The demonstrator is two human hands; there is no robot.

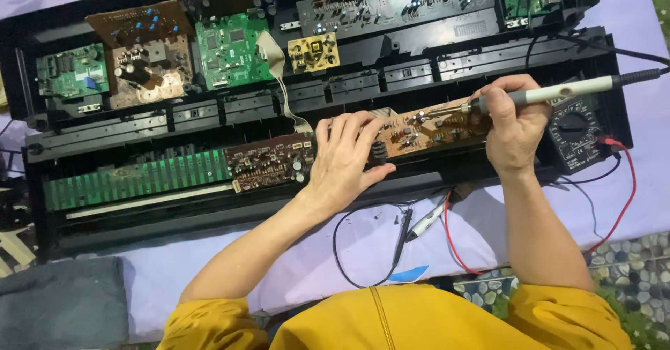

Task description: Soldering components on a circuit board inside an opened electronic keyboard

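The brown circuit board lies in the long black chassis, towards its right end, with its small parts facing up. My left hand rests flat on the board's left end, fingers spread and open, pressing down rather than gripping anything. My right hand is closed around the pale handle of a soldering iron, held like a pen, and its metal tip meets the board's upper right part, just left of my knuckles. The iron's dark cord runs off to the right edge.

Just beside my right hand, at the chassis's right end, sits a black multimeter with a round dial. Its red lead loops down over the pale purple cloth, and its black lead curls there too, with the two probes lying near each other below the board.

Left of my left hand is a darker brown board, then a long green strip board. Further back lie a green board, a small yellow board and a grey ribbon cable.
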